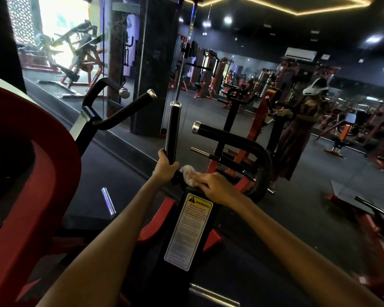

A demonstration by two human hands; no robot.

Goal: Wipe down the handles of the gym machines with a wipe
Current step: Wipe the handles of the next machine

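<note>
Dark rubber gym floor (264, 209), wide wall mirror (242, 69), black ceiling with warm LED strip (297, 9), bright window (62, 25).

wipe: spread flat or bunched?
Bunched. The wipe shows as a crumpled white wad under the right hand, beside the upright handle.

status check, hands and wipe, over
Left hand grips upright handle at its base. Right hand presses wipe on the bar beside it. Nothing in the way.
</note>
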